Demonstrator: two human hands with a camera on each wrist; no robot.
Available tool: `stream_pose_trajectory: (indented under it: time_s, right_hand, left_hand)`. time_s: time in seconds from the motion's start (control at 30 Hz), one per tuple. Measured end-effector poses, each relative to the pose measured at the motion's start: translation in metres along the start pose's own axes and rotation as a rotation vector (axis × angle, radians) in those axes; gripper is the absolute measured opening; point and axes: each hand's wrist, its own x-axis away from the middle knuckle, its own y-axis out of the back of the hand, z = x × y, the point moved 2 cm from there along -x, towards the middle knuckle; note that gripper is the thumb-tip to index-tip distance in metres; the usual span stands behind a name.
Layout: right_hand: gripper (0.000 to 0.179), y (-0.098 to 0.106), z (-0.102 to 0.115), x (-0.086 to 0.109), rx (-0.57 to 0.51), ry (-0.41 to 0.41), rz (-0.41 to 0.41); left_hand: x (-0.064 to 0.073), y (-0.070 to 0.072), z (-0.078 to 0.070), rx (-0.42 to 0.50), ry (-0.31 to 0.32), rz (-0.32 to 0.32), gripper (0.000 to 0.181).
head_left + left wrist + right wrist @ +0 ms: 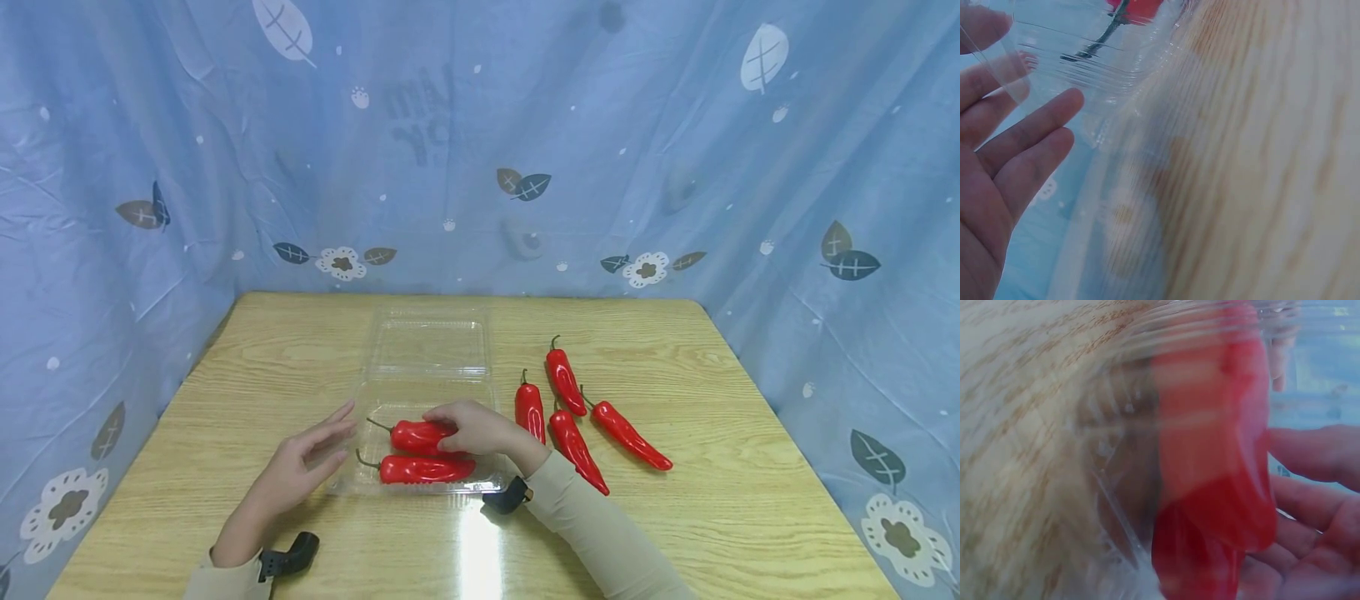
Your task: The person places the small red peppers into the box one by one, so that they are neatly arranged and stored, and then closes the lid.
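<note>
Two peppers (426, 470) in container (420, 393), four others (575, 446) right.

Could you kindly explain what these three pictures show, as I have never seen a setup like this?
Certainly. There is no robot here, just a person's two bare hands. The wide picture comes from a camera worn on the head, looking forward and down; the two close-ups come from cameras on the left and right wrists.

On the pale wood-grain table sits a clear plastic hinged container, its lid folded open. The right hand grips a glossy red pepper with a dark stem inside it, and a second red pepper lies alongside, nearer the person. Four more red peppers lie to the right. The left hand is beside the container's left edge, holding nothing.
</note>
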Motion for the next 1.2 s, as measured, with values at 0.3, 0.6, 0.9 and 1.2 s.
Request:
stream_pose_trajectory:
  time_s: [0.3,0.6,0.9,1.2]
  right_hand:
    - [0.049,0.002,0.001,0.001,-0.018,0.039,-0.022]
    - [0.051,0.001,-0.003,0.004,-0.164,0.148,-0.057]
    - [0.047,0.007,-0.010,0.008,-0.411,0.273,-0.086]
    - [0.048,0.025,-0.009,0.025,-0.486,0.307,-0.185]
  left_hand:
    - [0.000,0.000,0.000,0.003,-0.039,-0.003,0.035]
    - [0.000,-0.001,0.001,-0.018,-0.042,-0.006,0.036]
    - [0.001,-0.002,0.000,-0.014,-0.064,-0.011,0.036]
    - [0.000,-0.001,-0.002,-0.014,-0.048,-0.014,0.034]
